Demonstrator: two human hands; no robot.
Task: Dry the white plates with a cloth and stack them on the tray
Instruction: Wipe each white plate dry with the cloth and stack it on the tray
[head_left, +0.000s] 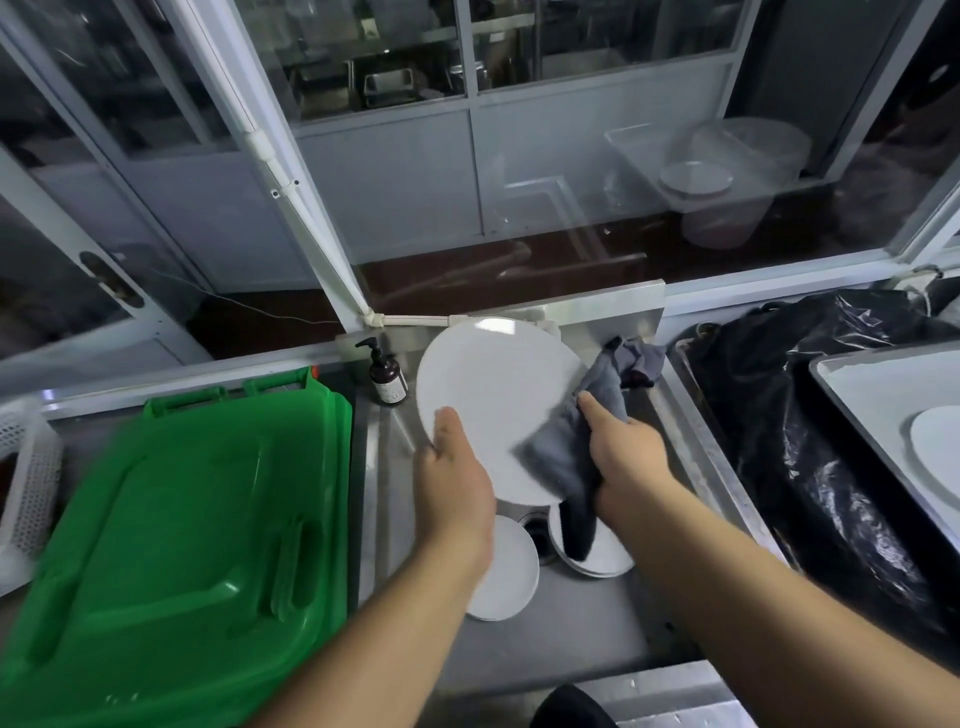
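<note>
Lower left of frame: green bin lid (171, 545), closed, blurred. Far left edge: white perforated basket (23, 483). Centre, at back rim of steel sink (561, 644): brown pump bottle (387, 375), upright. Right: black bag (810, 431), crumpled. Upper half: glass-panelled partition (405, 171); clear tubs (727, 176) behind the glass, upper right.

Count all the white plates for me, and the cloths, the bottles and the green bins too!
White plates: 4 (held, two in the sink, one on the tray)
Grey cloths: 1
Pump bottles: 1
Green bins: 1
Total: 7
</note>
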